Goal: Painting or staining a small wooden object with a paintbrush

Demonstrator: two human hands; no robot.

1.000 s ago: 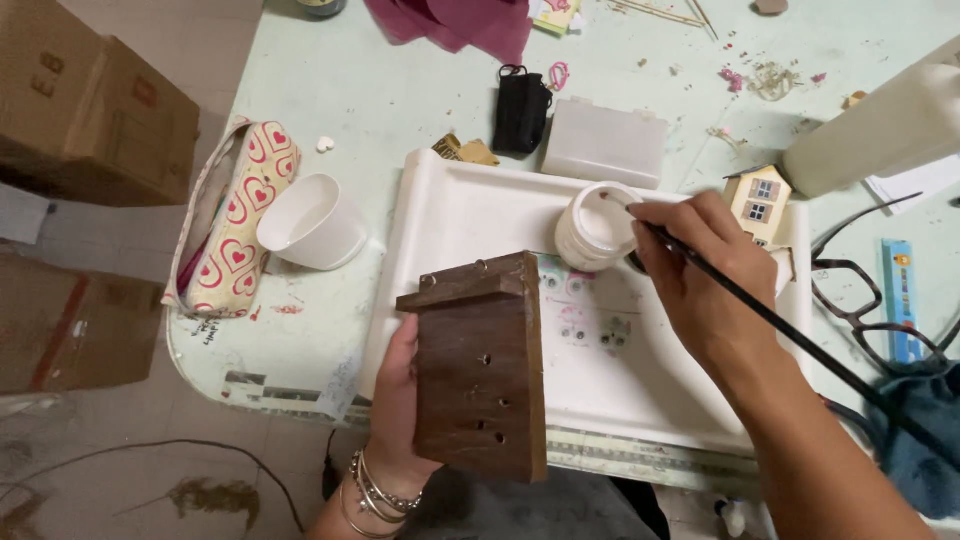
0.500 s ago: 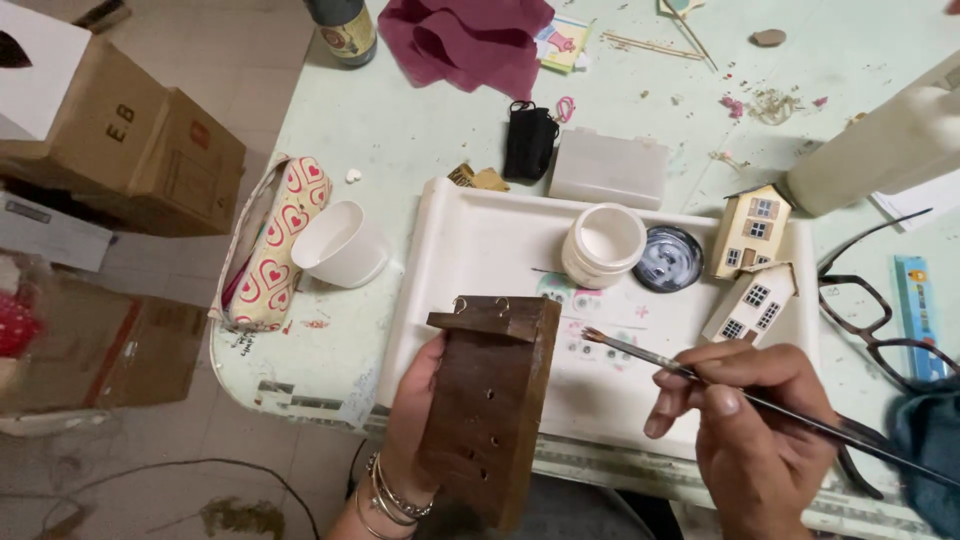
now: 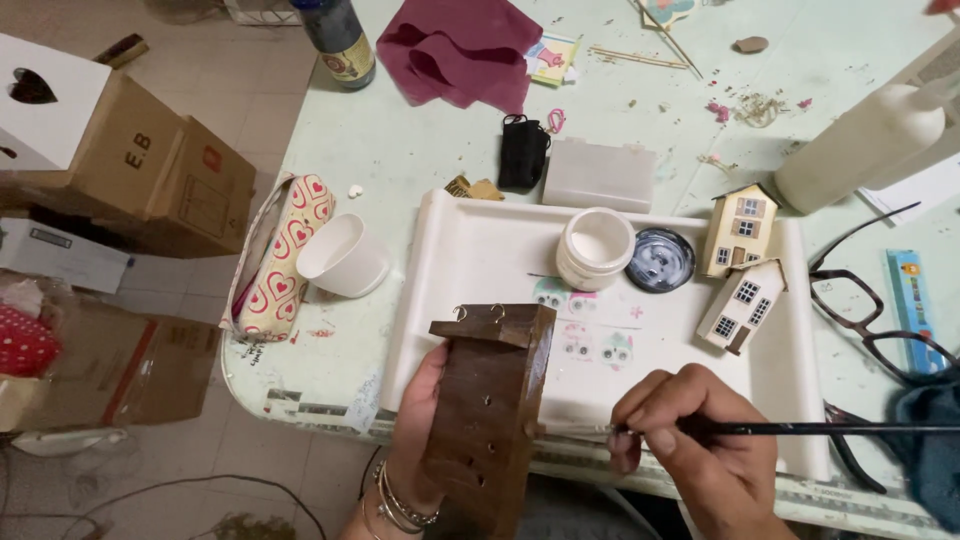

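1. A brown wooden block (image 3: 487, 415) is gripped by the left hand (image 3: 420, 430) over the bench's near edge.
2. A thin paintbrush (image 3: 800, 429) is pinched by the right hand (image 3: 700, 445), its tip at the block's side.
3. Behind lies a white tray (image 3: 470, 260), with bare room in its middle.

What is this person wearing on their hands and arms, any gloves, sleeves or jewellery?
Both hands are bare, no gloves. The left hand has a stack of thin metal bangles at the wrist. The right hand shows no ring or bracelet. No sleeves reach either wrist.
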